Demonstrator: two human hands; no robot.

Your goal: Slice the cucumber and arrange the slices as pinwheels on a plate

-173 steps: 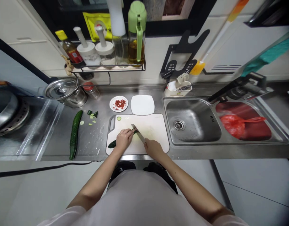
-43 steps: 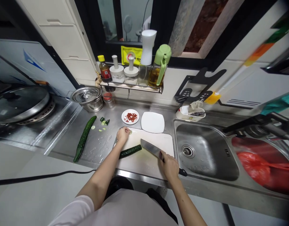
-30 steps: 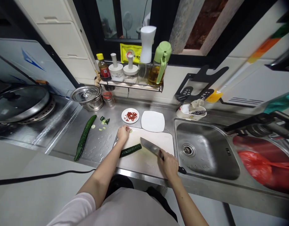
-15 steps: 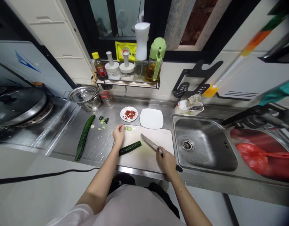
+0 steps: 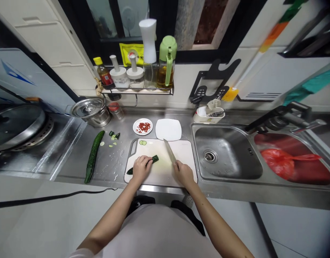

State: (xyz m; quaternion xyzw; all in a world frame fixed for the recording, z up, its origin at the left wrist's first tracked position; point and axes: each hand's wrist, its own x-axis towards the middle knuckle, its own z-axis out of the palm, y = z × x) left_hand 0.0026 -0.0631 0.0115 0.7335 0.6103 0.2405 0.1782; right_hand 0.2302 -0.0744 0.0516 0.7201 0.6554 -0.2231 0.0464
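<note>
My left hand [image 5: 142,168] is closed over the middle of a dark green cucumber [image 5: 155,158] that lies slantwise on the white cutting board [image 5: 165,177]. Both ends of the cucumber show past my fingers. In my right hand [image 5: 184,174] is a kitchen knife [image 5: 169,150], gripped by its handle, which my fingers mostly hide. Its blade points up and away over the board, to the right of the cucumber and apart from it. A few cucumber slices [image 5: 143,142] rest near the board's top left corner.
Behind the board stand a plate of red pieces [image 5: 139,132] and a white square plate [image 5: 168,129]. A whole cucumber [image 5: 94,156] and cut scraps [image 5: 115,135] lie to the left. The steel sink [image 5: 229,152] is on the right; a lidded pot [image 5: 96,116] stands back left.
My left hand has come down from beside the slices at the board's top left and now grips the cucumber. The knife's blade has turned to point more directly away from me. The view has shifted slightly.
</note>
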